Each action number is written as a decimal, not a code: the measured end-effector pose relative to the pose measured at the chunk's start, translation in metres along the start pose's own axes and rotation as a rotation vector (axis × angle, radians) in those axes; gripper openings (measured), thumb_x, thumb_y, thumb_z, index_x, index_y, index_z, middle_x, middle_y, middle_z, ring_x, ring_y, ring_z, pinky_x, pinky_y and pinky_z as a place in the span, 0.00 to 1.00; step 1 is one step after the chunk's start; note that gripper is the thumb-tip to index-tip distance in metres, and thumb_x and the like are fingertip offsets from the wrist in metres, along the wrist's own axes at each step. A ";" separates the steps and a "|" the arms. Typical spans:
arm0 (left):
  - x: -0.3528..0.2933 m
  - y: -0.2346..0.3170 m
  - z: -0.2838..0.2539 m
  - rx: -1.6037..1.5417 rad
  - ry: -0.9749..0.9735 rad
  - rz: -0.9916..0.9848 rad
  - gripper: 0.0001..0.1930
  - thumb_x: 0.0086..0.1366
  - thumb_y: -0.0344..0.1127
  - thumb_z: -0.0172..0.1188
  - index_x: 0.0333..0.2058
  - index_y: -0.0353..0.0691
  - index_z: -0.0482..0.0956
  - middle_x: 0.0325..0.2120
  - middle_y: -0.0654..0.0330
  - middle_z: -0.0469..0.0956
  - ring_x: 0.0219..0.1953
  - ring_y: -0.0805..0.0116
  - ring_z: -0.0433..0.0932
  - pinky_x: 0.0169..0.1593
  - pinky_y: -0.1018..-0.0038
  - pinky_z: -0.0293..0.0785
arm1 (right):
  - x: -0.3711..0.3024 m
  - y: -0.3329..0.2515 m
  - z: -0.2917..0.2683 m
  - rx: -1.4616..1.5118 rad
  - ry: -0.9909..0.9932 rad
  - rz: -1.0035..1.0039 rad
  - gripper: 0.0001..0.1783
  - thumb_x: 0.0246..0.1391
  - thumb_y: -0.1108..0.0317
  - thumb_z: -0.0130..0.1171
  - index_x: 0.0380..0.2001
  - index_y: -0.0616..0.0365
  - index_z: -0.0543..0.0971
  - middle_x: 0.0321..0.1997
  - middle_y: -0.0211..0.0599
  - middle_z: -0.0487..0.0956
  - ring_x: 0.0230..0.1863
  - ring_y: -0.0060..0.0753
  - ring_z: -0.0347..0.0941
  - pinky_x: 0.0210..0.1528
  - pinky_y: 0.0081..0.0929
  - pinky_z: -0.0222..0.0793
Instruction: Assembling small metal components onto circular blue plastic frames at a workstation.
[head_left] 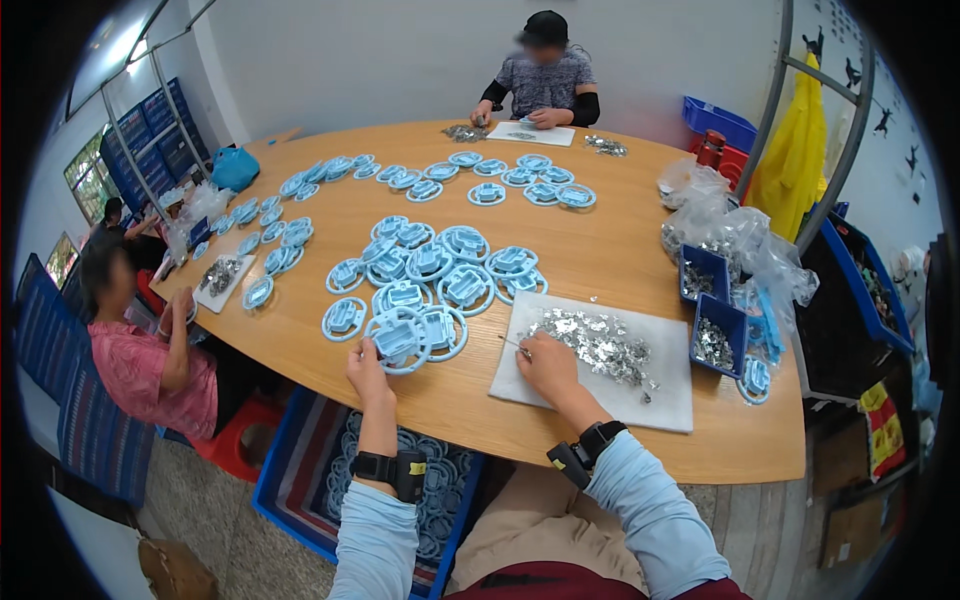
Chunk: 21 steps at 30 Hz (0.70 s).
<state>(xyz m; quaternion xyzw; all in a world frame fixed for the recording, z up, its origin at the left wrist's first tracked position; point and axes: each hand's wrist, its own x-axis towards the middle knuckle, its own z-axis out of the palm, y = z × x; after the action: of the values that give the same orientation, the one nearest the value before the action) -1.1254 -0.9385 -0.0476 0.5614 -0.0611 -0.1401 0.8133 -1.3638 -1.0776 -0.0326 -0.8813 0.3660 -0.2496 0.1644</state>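
My left hand point(368, 376) is closed on the rim of a light blue plastic ring part point(397, 338), steering-wheel shaped with a boxy centre, tilted above the table's near edge. Beside it lies a pile of the same parts point(430, 262). My right hand point(548, 366) is closed around a thin, slender tool point(514, 344), whose exact kind is too small to make out. That hand rests over a white board point(655, 400), left of a spread of small shiny metal pieces point(600, 340). Whether the tool's tip carries a piece cannot be seen.
Two dark blue bins point(718, 345) of metal pieces stand right of the board, near clear plastic bags point(730, 230). A blue crate point(290, 490) of ring parts sits below the table edge. Co-workers sit across the table point(650, 240) and at the left.
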 end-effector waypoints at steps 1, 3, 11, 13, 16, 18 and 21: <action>-0.008 0.000 0.007 -0.022 -0.048 0.017 0.08 0.64 0.37 0.54 0.35 0.39 0.70 0.25 0.65 0.74 0.24 0.78 0.72 0.23 0.80 0.68 | 0.000 0.001 -0.002 -0.023 -0.005 -0.005 0.09 0.46 0.64 0.54 0.23 0.56 0.79 0.29 0.42 0.75 0.30 0.48 0.74 0.34 0.40 0.71; -0.025 0.000 0.018 0.039 -0.189 -0.009 0.08 0.63 0.37 0.54 0.35 0.39 0.72 0.24 0.66 0.74 0.24 0.79 0.71 0.23 0.81 0.67 | 0.002 0.005 -0.005 -0.010 -0.012 -0.023 0.08 0.46 0.65 0.55 0.23 0.57 0.79 0.29 0.42 0.75 0.30 0.47 0.74 0.34 0.40 0.71; -0.118 -0.008 0.084 0.539 -1.032 0.045 0.11 0.58 0.35 0.59 0.36 0.33 0.76 0.26 0.60 0.77 0.27 0.75 0.72 0.32 0.78 0.69 | -0.034 0.047 -0.069 0.299 0.076 -0.093 0.05 0.44 0.69 0.59 0.25 0.58 0.79 0.26 0.38 0.76 0.24 0.40 0.71 0.28 0.34 0.67; -0.134 -0.020 0.101 0.594 -1.143 0.011 0.12 0.58 0.35 0.58 0.37 0.33 0.76 0.27 0.58 0.78 0.27 0.73 0.73 0.32 0.77 0.69 | -0.048 0.053 -0.083 0.456 -0.033 0.131 0.06 0.45 0.70 0.60 0.28 0.59 0.80 0.20 0.34 0.74 0.18 0.26 0.65 0.22 0.25 0.62; -0.137 -0.040 0.114 0.571 -1.289 0.141 0.10 0.60 0.34 0.56 0.38 0.35 0.76 0.25 0.64 0.75 0.24 0.77 0.72 0.27 0.80 0.67 | -0.062 0.061 -0.087 0.560 -0.071 0.160 0.06 0.45 0.71 0.61 0.28 0.61 0.80 0.17 0.29 0.71 0.17 0.15 0.58 0.19 0.19 0.56; -0.138 -0.045 0.117 0.566 -1.006 0.805 0.11 0.59 0.32 0.56 0.39 0.34 0.76 0.32 0.55 0.77 0.33 0.63 0.75 0.37 0.72 0.71 | -0.067 0.063 -0.092 0.594 -0.093 0.189 0.06 0.44 0.71 0.61 0.27 0.63 0.79 0.16 0.26 0.70 0.17 0.12 0.58 0.18 0.17 0.55; -0.140 -0.029 0.111 0.581 -1.080 0.572 0.11 0.57 0.32 0.56 0.39 0.35 0.76 0.37 0.51 0.75 0.42 0.53 0.72 0.46 0.66 0.67 | -0.071 0.056 -0.096 0.633 -0.148 0.191 0.10 0.44 0.72 0.60 0.32 0.64 0.78 0.19 0.27 0.72 0.17 0.11 0.58 0.18 0.16 0.55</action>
<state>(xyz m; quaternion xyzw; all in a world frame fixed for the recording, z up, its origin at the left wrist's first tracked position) -1.2919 -1.0061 -0.0265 0.5704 -0.6402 -0.1580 0.4898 -1.4923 -1.0744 -0.0028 -0.7640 0.3383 -0.2698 0.4785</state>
